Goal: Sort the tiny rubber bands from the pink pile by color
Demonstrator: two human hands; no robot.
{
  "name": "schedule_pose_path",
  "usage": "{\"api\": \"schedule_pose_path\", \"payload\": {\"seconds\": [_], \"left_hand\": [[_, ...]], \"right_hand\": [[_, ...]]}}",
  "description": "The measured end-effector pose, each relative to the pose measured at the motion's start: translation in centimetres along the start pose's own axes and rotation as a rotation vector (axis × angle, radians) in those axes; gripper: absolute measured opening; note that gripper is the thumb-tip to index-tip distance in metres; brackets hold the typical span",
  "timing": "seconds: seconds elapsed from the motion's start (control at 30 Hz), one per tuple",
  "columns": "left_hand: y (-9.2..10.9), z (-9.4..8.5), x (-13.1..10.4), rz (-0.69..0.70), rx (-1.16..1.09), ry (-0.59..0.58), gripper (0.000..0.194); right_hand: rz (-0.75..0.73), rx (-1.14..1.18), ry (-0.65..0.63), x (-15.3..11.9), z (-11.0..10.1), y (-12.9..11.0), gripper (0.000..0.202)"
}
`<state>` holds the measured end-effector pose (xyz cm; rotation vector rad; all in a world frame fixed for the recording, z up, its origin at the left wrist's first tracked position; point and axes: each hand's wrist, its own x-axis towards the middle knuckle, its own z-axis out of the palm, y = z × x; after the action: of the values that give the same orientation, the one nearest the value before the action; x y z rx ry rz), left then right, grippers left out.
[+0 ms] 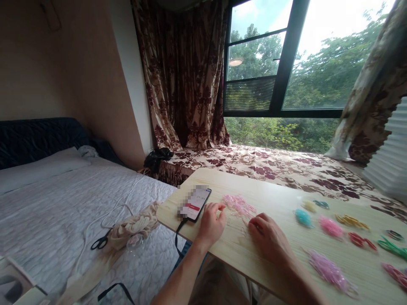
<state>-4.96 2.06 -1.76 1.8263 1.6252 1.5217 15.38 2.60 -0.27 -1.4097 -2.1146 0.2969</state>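
A loose pile of small pink bands [239, 205] lies on the light wooden table [251, 182], between and just beyond my hands. My left hand [212, 222] is at the pile's left side, fingers curled in and thumb close to them; anything within them is too small to make out. At the pile's near right edge, my right hand [267, 233] rests low over the tabletop with its fingers bent down. Its fingertips are partly hidden, so what they hold cannot be seen. A few stray bands lie between the hands. Left of my left hand is a phone [199, 205] with a lit screen.
Sorted heaps spread to the right: blue [303, 217], bright pink [331, 226], yellow [352, 221], red [361, 241], green [392, 248] and lilac [329, 267]. A black strap [178, 239] hangs off the table's left edge. Scissors [100, 242] lie on the bed [63, 207].
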Motion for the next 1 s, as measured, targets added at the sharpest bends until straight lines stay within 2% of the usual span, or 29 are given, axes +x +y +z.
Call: {"api": "schedule_pose_path", "payload": {"seconds": [0.1,0.43,0.7,1.0], "left_hand": [[0.2,-0.1,0.0,-0.001,-0.008,0.011,0.022],[0.2,-0.3,0.2,-0.014,-0.010,-0.002,0.022],[0.2,-0.2,0.1,-0.007,-0.032,0.008,0.022],[0.2,-0.3,0.0,-0.007,-0.052,0.012,0.022]], "right_hand": [[0.011,0.004,0.006,0.1,0.1,0.4,0.023],[0.100,0.034,-0.003,0.3,0.6,1.7,0.028],[0.058,0.084,0.075,0.3,1.7,2.6,0.026],[-0.003,0.148,0.180,0.2,0.3,1.2,0.031]]}}
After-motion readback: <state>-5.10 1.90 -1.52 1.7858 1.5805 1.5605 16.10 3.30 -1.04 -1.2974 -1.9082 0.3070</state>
